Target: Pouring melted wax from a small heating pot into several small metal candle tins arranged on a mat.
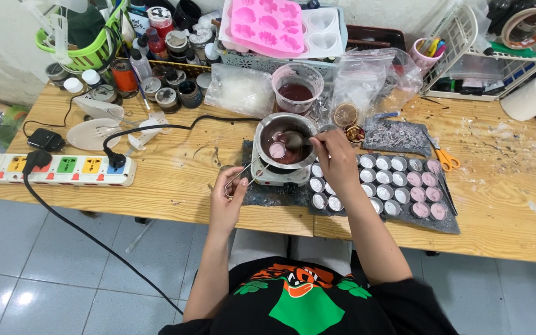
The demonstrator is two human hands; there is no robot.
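The right hand (336,160) grips a spoon (293,140) in the melting pot (285,138) while the left hand (229,192) pinches its wire handle (247,172) near the table's (175,186) front edge.

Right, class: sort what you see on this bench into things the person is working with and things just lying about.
In use:
left hand on the wire handle
right hand holding a spoon
metal pot of dark red liquid
small hotplate
small metal cups

Lying about:
scissors
pink mould
power strip
green basket
paint jars

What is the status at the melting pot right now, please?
Left hand holding pot handle. Right hand holding spoon in metal pot. Nothing blocking.
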